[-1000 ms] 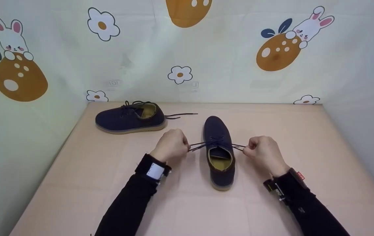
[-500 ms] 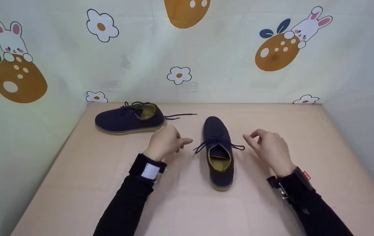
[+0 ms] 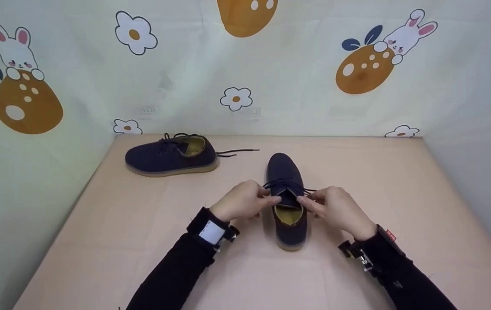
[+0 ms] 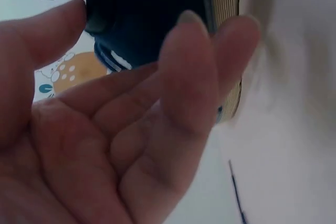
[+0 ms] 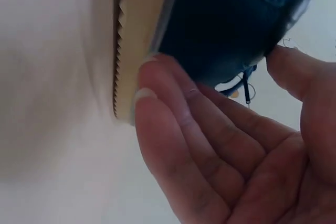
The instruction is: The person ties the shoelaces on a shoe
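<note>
Two-handed, touching a navy shoe (image 3: 288, 199) between left grip (image 3: 243, 200) and right grip (image 3: 343, 209) — with thumbs apart from fingers. With a second shoe (image 3: 163, 160) on the counter (image 3: 280, 280) — beyond left grip.

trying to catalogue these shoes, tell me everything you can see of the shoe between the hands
The shoe is dark navy with a fabric-like surface, a pale sole ridged along its edge, and a yellowish lining. Dark laces cross its front and stick out on both sides. It stands upright on the table, toe towards the far edge; the left hand and right hand touch its opposite sides, thumbs by the opening.
</note>
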`<state>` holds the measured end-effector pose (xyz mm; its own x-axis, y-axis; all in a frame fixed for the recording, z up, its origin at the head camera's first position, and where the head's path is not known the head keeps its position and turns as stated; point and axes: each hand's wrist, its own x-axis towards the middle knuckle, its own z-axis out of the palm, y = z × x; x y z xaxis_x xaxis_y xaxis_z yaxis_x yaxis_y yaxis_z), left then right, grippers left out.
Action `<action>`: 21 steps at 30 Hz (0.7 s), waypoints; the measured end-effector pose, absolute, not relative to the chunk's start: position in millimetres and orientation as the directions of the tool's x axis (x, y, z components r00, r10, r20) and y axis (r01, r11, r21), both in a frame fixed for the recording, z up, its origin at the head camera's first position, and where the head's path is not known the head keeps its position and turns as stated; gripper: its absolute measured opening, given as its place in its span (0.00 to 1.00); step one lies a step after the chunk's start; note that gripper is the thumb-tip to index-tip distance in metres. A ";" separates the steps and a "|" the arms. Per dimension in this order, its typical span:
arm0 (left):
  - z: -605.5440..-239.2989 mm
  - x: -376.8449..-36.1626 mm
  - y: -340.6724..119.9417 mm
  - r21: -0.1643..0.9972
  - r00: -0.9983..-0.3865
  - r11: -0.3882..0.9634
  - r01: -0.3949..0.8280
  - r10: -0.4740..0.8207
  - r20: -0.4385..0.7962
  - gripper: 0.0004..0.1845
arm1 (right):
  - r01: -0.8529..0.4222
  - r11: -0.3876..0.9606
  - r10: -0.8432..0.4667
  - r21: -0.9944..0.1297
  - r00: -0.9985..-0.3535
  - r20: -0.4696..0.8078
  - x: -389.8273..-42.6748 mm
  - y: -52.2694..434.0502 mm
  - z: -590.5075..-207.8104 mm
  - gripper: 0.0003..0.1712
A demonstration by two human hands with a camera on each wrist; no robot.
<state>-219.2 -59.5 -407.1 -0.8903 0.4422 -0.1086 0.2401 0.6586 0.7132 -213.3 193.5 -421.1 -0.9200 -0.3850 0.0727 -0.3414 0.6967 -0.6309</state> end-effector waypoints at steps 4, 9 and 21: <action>-413.7 -217.7 -51.2 0.748 -0.896 0.631 0.208 0.429 -0.112 0.25 | -0.283 0.669 -0.374 -0.687 -0.927 0.018 -212.1 190.5 -423.3 0.26; -416.5 -215.3 -39.7 0.814 -0.926 0.561 0.149 0.368 -0.084 0.18 | -0.239 0.664 -0.345 -0.709 -0.938 -0.007 -208.9 184.3 -421.4 0.21; -404.0 -246.2 17.3 0.843 -0.956 0.507 0.179 0.292 0.027 0.18 | -0.235 0.755 -0.205 -0.612 -0.971 0.120 -225.4 219.1 -399.8 0.13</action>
